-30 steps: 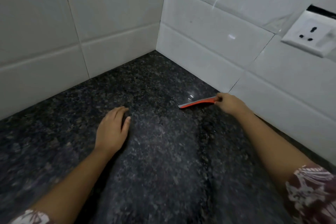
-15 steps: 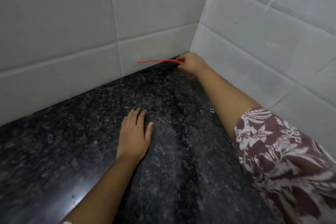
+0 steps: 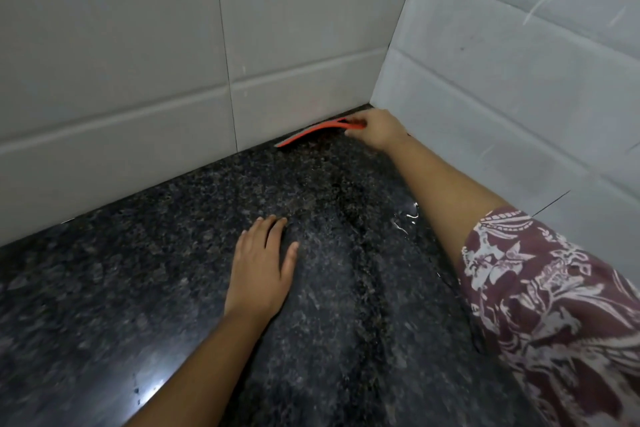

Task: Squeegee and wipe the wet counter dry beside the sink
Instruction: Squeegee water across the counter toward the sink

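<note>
A thin orange squeegee (image 3: 313,133) lies with its blade along the foot of the back wall, close to the corner of the dark speckled granite counter (image 3: 145,274). My right hand (image 3: 379,130) grips its handle end, arm stretched across the counter. My left hand (image 3: 261,269) rests flat on the stone, palm down, fingers together, holding nothing. A small puddle of water (image 3: 407,218) glints just left of my right forearm.
White tiled walls (image 3: 138,55) meet in a corner at the back right. A light reflection (image 3: 149,388) shines on the counter near the front. My patterned maroon sleeve (image 3: 554,315) fills the lower right.
My right hand has carried the squeegee from the right wall into the back corner and lowered its blade onto the counter by the back wall. The left hand stays flat.
</note>
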